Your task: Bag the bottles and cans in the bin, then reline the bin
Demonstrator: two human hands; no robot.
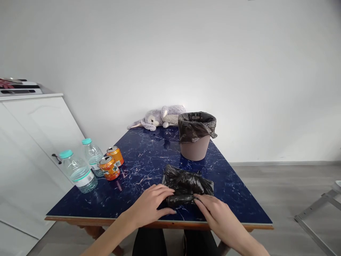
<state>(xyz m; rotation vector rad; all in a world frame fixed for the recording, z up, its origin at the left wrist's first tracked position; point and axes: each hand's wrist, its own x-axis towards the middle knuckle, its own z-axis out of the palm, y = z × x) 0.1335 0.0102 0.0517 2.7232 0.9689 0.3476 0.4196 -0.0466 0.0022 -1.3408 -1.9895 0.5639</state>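
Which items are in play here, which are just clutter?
In play: black bag, partly rolled, touched by left hand and right hand.
Lying about: lined bin, two water bottles, two orange cans, plush toy.

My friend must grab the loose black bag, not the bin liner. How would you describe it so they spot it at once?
On the blue marbled table, look at the near edge, in front of the pinkish bin. The black bag lies crumpled, its near end rolled between the left hand and right hand. Unlike the bin's liner, it lies loose on the tabletop.
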